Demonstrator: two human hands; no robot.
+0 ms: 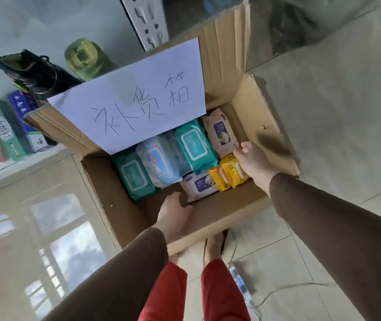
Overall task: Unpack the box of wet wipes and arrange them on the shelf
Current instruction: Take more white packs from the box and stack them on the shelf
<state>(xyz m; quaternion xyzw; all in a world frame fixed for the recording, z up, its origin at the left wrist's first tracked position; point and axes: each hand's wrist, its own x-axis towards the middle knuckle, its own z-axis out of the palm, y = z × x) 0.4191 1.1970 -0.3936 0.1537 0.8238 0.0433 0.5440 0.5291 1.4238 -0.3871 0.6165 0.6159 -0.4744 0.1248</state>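
Observation:
An open cardboard box (pixel 265 126) stands on the tiled floor, with a white handwritten paper sheet (pixel 138 98) taped to its far flap. Inside lie several wet wipe packs: two teal ones (pixel 196 147) (pixel 134 174), a pale blue one (pixel 159 163), a beige one (pixel 219 133), a white one (pixel 201 184) and two small yellow ones (pixel 221 177). My left hand (pixel 173 214) grips the box's near flap, thumb inside. My right hand (pixel 252 161) reaches into the right corner, its fingers curled on the far end of a yellow pack beside the beige pack.
The white shelf edge (pixel 23 163) runs at the left, carrying toothpaste boxes (pixel 6 130), a black item (pixel 34 72) and a green bottle (pixel 85 59). A slotted white shelf post (pixel 147 22) rises behind the box. A power strip (pixel 242 286) and cable lie by my feet.

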